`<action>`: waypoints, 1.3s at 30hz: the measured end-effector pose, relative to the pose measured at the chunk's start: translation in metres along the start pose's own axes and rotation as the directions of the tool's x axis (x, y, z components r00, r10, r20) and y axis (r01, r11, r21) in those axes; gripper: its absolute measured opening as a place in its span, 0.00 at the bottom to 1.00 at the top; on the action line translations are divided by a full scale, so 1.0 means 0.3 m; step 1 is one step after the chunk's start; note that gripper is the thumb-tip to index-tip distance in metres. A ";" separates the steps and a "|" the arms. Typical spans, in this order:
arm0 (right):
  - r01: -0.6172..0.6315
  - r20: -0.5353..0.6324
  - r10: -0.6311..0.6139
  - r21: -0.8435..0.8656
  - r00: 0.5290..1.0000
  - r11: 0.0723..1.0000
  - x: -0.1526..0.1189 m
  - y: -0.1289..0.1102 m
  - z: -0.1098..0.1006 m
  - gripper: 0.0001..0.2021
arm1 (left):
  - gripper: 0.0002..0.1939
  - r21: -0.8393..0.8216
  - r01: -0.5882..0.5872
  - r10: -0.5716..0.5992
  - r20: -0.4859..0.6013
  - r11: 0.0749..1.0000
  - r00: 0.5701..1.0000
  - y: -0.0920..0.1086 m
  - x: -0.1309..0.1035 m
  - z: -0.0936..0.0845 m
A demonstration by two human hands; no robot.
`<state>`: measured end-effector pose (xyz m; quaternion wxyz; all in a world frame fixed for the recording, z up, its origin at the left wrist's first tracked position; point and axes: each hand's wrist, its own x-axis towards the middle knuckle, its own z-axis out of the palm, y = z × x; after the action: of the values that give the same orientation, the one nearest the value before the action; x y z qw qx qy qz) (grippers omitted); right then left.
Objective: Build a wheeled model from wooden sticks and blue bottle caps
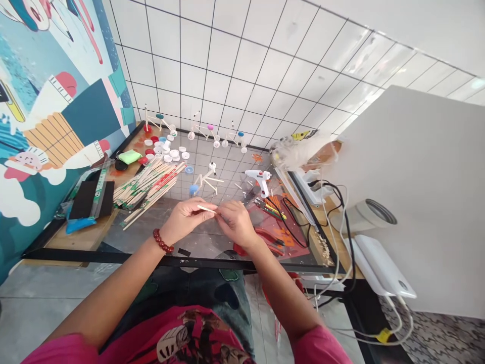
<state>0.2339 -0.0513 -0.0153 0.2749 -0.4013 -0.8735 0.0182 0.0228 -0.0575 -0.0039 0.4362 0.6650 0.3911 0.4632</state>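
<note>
In front of my body, my left hand (185,218) pinches one end of a short pale wooden stick (205,208). My right hand (235,221) is closed at the stick's other end, its fingertips meeting there. Just beyond both hands lies a partly joined stick frame (207,181) with a white cap (212,166) on it and a blue bottle cap (194,189) beside it. A white glue gun (259,180) stands past my right hand. To the left is a heap of wooden chopsticks (151,184), some with red and green wrappers.
Small stick-and-cap bicycles (204,132) line the back edge. Loose bottle caps (170,154) and a green block (130,156) sit at the back left. At right are red-handled pliers (269,240), a utility knife (276,211), cables (290,212) and a white power bank (384,265).
</note>
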 end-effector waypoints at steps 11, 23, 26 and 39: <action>-0.262 0.132 0.326 -0.355 0.936 0.897 -0.043 0.145 -0.057 0.06 | 0.35 0.555 -0.009 -0.113 0.185 0.832 0.976 -0.084 -0.058 -0.215; -0.427 -0.081 0.430 0.048 0.899 0.903 -0.156 0.131 -0.145 0.07 | 0.18 0.560 -0.105 0.012 0.167 0.822 0.986 -0.148 -0.073 -0.208; -0.374 -0.074 0.382 0.095 0.921 0.922 -0.087 0.078 -0.098 0.06 | 0.16 0.526 -0.077 0.013 0.124 0.847 0.992 -0.146 -0.074 -0.208; 0.416 0.008 -0.419 -0.131 0.908 0.900 -0.024 -0.105 0.144 0.12 | 0.23 0.362 0.127 -0.121 -0.042 0.923 0.992 -0.131 -0.080 -0.212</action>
<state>0.1945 -0.0696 -0.0472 0.2545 -0.2221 -0.9357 -0.1019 -0.0488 -0.0535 -0.0354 0.3301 0.7039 0.5154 0.3603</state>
